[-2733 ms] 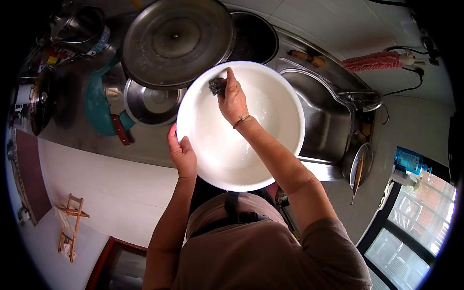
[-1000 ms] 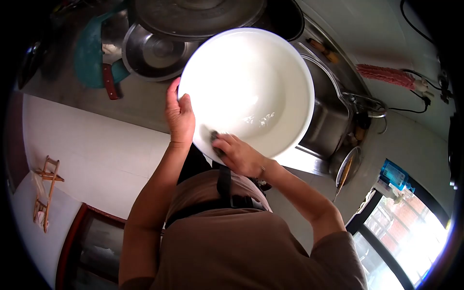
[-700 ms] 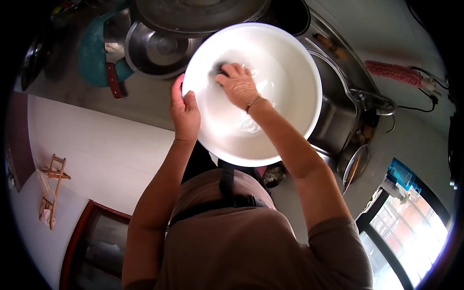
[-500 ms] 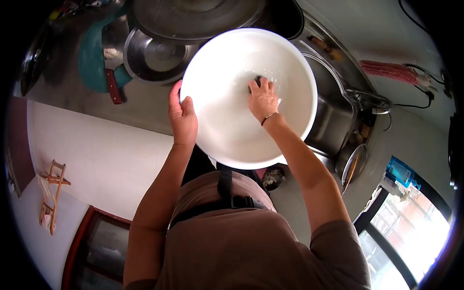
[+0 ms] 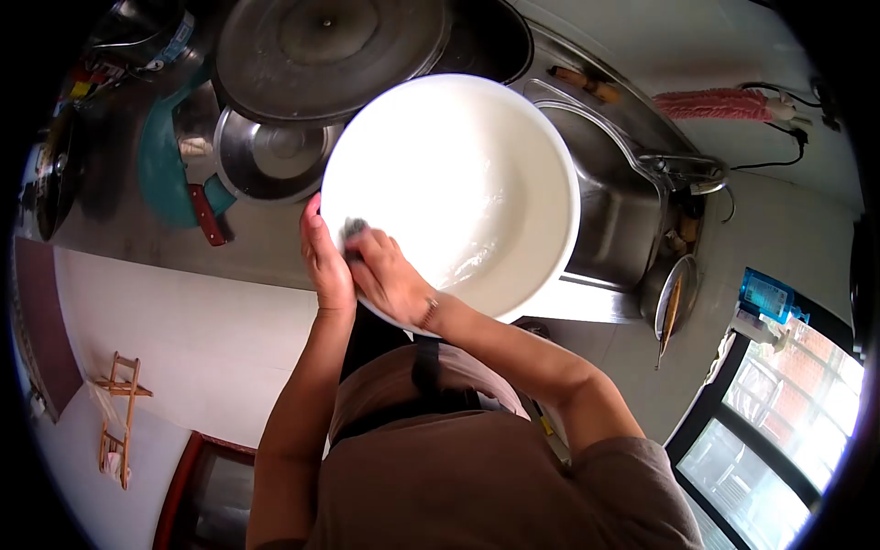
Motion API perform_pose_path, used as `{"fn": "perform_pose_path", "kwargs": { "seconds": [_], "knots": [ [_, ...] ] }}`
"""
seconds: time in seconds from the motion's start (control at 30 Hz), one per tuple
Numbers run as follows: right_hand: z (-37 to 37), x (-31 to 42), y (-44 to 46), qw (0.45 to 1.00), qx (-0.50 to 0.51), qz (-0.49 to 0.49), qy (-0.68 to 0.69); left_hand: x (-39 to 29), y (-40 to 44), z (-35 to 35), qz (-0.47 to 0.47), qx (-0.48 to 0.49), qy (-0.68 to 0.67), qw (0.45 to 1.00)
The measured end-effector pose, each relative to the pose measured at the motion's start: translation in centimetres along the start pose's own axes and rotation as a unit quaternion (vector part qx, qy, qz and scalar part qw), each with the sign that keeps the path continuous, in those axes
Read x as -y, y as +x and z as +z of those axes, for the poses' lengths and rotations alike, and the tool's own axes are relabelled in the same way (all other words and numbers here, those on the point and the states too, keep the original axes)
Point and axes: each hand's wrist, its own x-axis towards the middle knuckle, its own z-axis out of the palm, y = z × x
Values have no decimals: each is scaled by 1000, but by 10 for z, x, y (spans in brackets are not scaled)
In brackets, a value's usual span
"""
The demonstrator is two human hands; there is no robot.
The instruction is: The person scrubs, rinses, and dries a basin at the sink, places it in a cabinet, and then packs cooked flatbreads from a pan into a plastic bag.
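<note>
A large white basin (image 5: 458, 174) is tilted in front of me, with some water shining on its inner wall. My left hand (image 5: 327, 268) grips the basin's left rim, thumb and fingers closed around it. Inside the basin, close to that same rim, my right hand (image 5: 387, 278) presses a small dark grey scouring pad (image 5: 354, 227) against the wall. Its fingers are closed over the pad and hide most of it.
Behind the basin are a large dark pan lid (image 5: 330, 55) and a metal bowl (image 5: 275, 165). A red-handled knife (image 5: 207, 215) lies over a teal board (image 5: 160, 165) at left. The steel sink (image 5: 614, 220) and its faucet (image 5: 683, 170) are on the right.
My right hand has moved the scouring pad from the basin's middle to its left side, beside my left hand. The basin has shifted slightly left and down in view.
</note>
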Motion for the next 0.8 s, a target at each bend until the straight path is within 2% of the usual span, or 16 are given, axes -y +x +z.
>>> {"fn": "perform_pose_path", "kwargs": {
  "seconds": [0.03, 0.07, 0.13, 0.2, 0.23, 0.3, 0.37, 0.4, 0.43, 0.57, 0.63, 0.7, 0.8],
  "knots": [
    [-9, 1, -17, 998, 55, 29, -5, -9, -2, 4, -43, -28, -7, 999],
    [-21, 1, -34, 992, 111, 57, -10, -4, -2, 4, -22, -11, 7, 1000],
    [-47, -20, -65, 961, 227, 103, -119, 0, -3, 5, -13, -2, 8, 1000],
    [-70, -36, -82, 876, 294, 187, -334, 6, -2, 2, -39, -12, 39, 998],
    [-80, -41, -88, 890, 248, 187, -334, 8, -1, 2, -63, -22, 71, 995],
    [-83, -57, -78, 907, 309, 152, -243, 7, 1, 1, -83, -20, 88, 992],
    [-52, -60, -64, 976, 186, 40, -107, 7, 4, 1, -99, -12, 106, 989],
    [-35, -65, -49, 983, 134, -12, -122, 9, 5, 0, -115, -6, 103, 988],
    [-22, -69, -33, 985, 83, -64, -136, 10, 6, 0, -131, -1, 102, 986],
    [-26, -94, 33, 932, -19, -131, -337, 3, 6, 0, -157, 8, 127, 979],
    [-54, -97, 54, 913, 12, -94, -397, 0, 4, 4, -154, -5, 102, 983],
    [-82, -111, 60, 889, -40, -88, -448, -4, 3, 9, -150, -13, 110, 982],
    [-130, -119, 44, 868, -26, -14, -495, -7, 2, 10, -148, -18, 104, 983]
  ]
}}
